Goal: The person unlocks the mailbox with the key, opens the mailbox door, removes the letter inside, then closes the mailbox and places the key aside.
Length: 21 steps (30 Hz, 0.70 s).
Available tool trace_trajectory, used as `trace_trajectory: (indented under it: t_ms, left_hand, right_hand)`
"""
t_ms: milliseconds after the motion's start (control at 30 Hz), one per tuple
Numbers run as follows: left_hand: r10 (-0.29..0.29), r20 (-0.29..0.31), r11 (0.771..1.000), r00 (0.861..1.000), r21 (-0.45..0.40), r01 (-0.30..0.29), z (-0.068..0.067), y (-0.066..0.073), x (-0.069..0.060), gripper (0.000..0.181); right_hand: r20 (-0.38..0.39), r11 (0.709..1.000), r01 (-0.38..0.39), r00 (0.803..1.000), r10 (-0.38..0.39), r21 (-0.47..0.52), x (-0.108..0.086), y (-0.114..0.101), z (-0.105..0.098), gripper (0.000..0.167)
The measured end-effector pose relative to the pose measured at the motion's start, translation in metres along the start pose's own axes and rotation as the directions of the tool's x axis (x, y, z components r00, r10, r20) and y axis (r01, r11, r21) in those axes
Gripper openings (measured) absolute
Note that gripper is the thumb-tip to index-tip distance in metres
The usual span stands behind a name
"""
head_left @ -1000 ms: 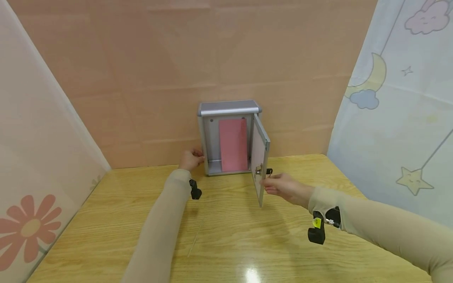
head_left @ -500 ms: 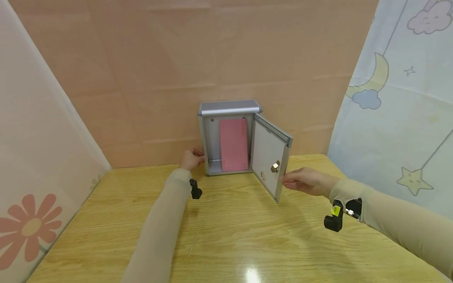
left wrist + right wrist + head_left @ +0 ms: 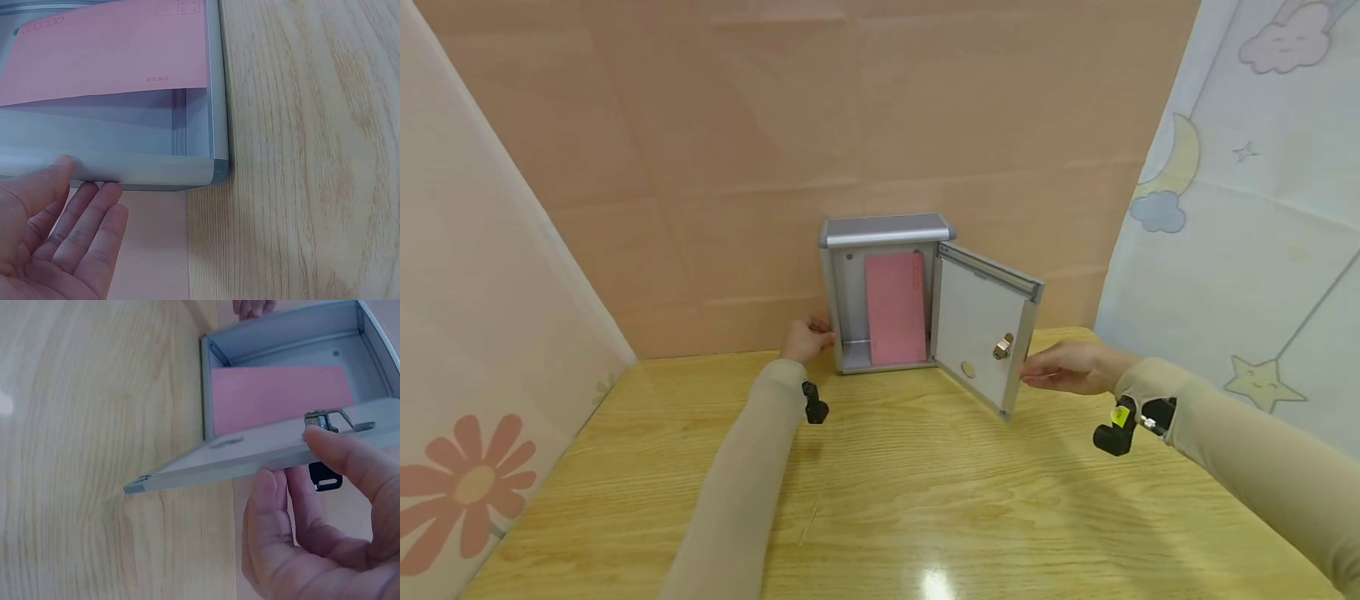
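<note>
Pinching door point(image 3: 979, 317) with right hand point(image 3: 1070, 367), gripping box point(image 3: 886, 227) at left with left hand point(image 3: 806, 340), showing key point(image 3: 320, 473) only in right wrist view!

White glare spots the softly shadowed wooden tabletop point(image 3: 895, 492).

Red line point(image 3: 158, 79): on the pink envelope point(image 3: 112, 56) inside the metal box point(image 3: 887, 227); perhaps 邮政编码, too soft to be sure.
Corner squares point(image 3: 189, 7): same envelope in the metal box; tiny red characters, illegible.
Square row point(image 3: 44, 25): printed there too, outlines.
Yellow sticker point(image 3: 1120, 416): on the black wrist camera point(image 3: 1111, 440), right of the metal box; marks unreadable.
</note>
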<state>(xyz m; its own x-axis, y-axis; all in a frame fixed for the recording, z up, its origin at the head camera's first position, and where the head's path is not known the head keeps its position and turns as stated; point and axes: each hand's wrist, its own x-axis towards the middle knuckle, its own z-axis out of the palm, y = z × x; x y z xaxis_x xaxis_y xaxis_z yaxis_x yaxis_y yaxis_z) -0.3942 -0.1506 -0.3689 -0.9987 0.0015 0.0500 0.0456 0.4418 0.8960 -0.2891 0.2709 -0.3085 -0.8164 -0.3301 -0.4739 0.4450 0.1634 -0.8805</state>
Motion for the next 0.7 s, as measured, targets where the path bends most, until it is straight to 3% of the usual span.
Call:
trace_trajectory:
  t_ms: [233, 700]
  left_hand:
    - [0.037, -0.006, 0.999, 0.999, -0.02, -0.037, 0.0, -0.002, 0.001, 0.016]
    - [-0.012, 0.0, 1.0, 1.0, -0.028, 0.012, 0.003, -0.001, 0.0, 0.021]
  right_hand:
    - [0.008, 1.0, -0.009, 1.0, 0.009, 0.017, 0.001, -0.004, -0.018, 0.02]
    - [-0.024, 0.999, -0.022, 0.999, 0.023, 0.048, 0.006, -0.008, -0.034, 0.022]
